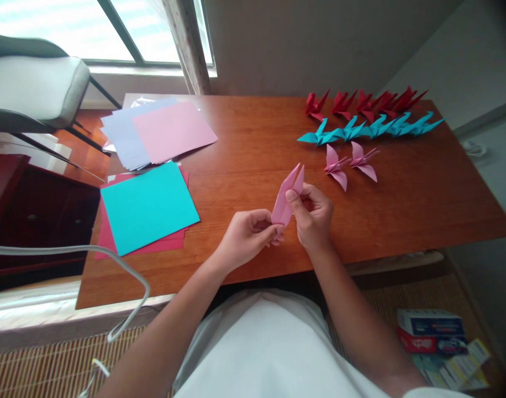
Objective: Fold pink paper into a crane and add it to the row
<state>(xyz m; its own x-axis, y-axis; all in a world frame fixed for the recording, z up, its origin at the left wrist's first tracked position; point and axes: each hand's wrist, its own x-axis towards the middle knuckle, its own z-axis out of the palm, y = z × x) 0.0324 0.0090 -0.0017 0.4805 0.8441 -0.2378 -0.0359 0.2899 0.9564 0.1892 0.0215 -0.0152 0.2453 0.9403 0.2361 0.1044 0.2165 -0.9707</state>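
Observation:
A pink piece of folded origami paper [284,200] is held between my two hands above the front part of the table. Two narrow points stick up at its top with a slit between them. My right hand [315,213] pinches its right side, thumb on the near face. At the lower end, my left hand [251,235] grips it between thumb and fingers, which partly hide that end. Two pink paper cranes [336,168] lie beyond my right hand. Behind them run a row of turquoise cranes [371,130] and a row of red cranes [360,104].
The wooden table [236,166] bears a turquoise sheet stack [151,207] over red sheets [172,242] at left, with pink and lavender sheets [174,132] behind. A white cable [128,265] loops by the left edge. A chair [33,83] stands far left; boxes [431,331] lie low right.

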